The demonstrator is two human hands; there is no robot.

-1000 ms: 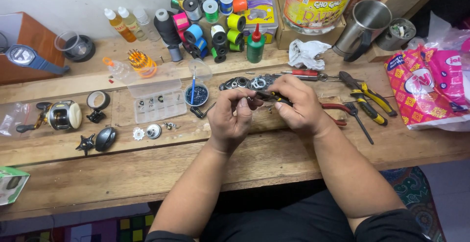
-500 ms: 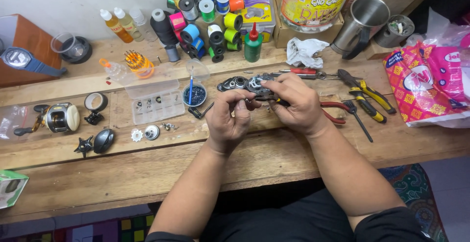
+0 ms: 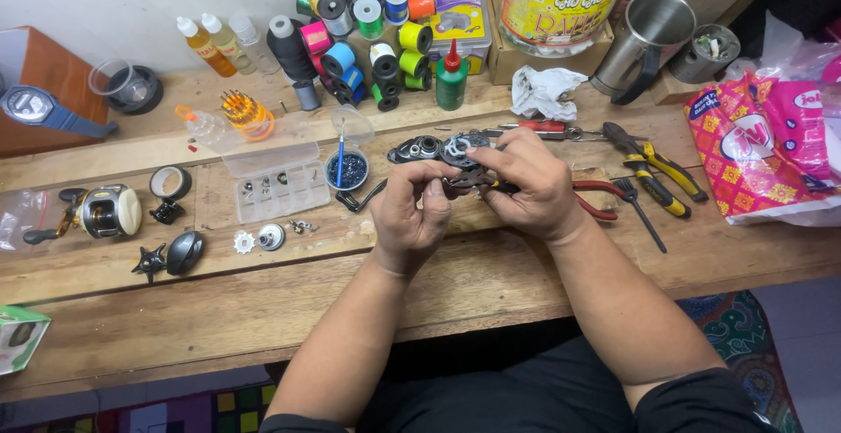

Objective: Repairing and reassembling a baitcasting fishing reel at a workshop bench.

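Note:
Over the wooden workbench (image 3: 263,310), my left hand (image 3: 410,214) and my right hand (image 3: 526,186) meet around a small dark reel part (image 3: 464,179), fingertips of both pinching it. What kind of piece it is stays mostly hidden by my fingers. Just behind the hands lies a dark reel frame with gears (image 3: 438,147). A small cup of dark grease with a blue brush (image 3: 344,168) stands left of them.
A fishing reel body (image 3: 103,211), a black knob (image 3: 185,252), a clear parts box (image 3: 273,179), oil bottles (image 3: 210,43), line spools (image 3: 368,21), a green bottle (image 3: 451,78), a rag (image 3: 543,91), pliers (image 3: 653,161), a steel mug (image 3: 644,35), a pink bag (image 3: 771,144) and a watch (image 3: 44,109).
Both hands have stayed together on the small part, shifting it only slightly. The view has drifted a little.

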